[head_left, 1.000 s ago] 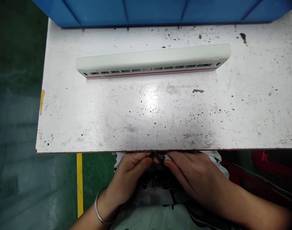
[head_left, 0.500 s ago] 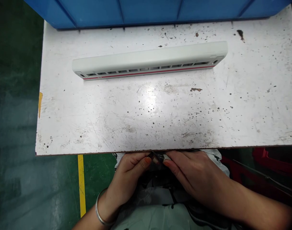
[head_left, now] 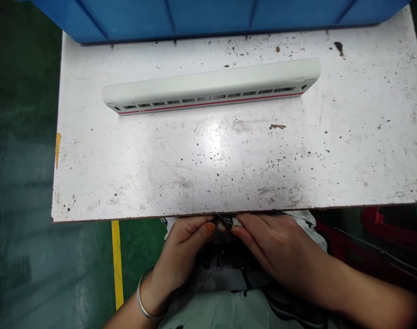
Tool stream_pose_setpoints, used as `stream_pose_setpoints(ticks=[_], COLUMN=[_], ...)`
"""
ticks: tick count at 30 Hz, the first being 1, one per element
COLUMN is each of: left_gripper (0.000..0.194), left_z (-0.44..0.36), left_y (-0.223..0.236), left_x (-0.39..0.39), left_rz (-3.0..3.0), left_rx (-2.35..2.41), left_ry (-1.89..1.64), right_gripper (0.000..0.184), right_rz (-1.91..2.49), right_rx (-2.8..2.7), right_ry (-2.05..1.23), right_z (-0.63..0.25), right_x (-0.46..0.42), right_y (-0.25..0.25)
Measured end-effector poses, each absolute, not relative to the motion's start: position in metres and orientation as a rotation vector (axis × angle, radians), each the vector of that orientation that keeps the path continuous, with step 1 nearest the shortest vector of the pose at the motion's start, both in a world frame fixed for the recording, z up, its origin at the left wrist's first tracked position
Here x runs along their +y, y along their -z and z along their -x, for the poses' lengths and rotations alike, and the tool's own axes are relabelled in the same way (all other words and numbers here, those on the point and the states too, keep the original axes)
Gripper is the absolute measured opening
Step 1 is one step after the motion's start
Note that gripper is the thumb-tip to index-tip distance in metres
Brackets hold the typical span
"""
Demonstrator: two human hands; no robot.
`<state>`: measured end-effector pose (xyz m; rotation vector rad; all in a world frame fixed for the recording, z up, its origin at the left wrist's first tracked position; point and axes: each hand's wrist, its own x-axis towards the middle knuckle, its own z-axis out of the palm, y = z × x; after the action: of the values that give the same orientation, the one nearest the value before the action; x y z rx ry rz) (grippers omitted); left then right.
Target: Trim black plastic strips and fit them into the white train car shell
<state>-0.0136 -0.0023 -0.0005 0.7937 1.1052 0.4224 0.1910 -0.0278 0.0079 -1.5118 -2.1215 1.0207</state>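
Just below the table's front edge, my left hand point(head_left: 184, 249) is closed, thumb pressed against the fingers. My right hand point(head_left: 280, 242) faces it, pinching with thumb and forefinger. Between the fingertips shows a small, shiny, dark piece point(head_left: 226, 220) with a pale part at the right hand's side; its kind I cannot make out, as fingers and shadow hide most of it. Further back on the table lies a long white model train carriage shell point(head_left: 211, 84) with a row of window openings and a red stripe. Neither hand touches the shell.
A large blue bin point(head_left: 211, 16) stands along the back of the worn white table point(head_left: 153, 160). Red parts point(head_left: 393, 226) and a thin rod show below the table at right. On the green floor at left runs a yellow line point(head_left: 116, 265).
The hands keep almost the same pose at the table edge. The view has shifted slightly; the carriage shell stays where it lay.
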Motion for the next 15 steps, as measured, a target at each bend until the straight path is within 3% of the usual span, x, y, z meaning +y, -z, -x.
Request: stream_pose_setpoints(ticks=[15], left_gripper=[0.032], left_z=[0.0162], left_y=[-0.0022], left_x=[-0.0041], left_rz=[-0.773], left_rx=[1.05], left_ry=[-0.43], right_gripper=[0.032], right_rz=[1.528], right_rx=[-2.12], right_ry=[-1.039], right_z=[-0.1897], right_x=[-0.027], right_y=[-0.0094])
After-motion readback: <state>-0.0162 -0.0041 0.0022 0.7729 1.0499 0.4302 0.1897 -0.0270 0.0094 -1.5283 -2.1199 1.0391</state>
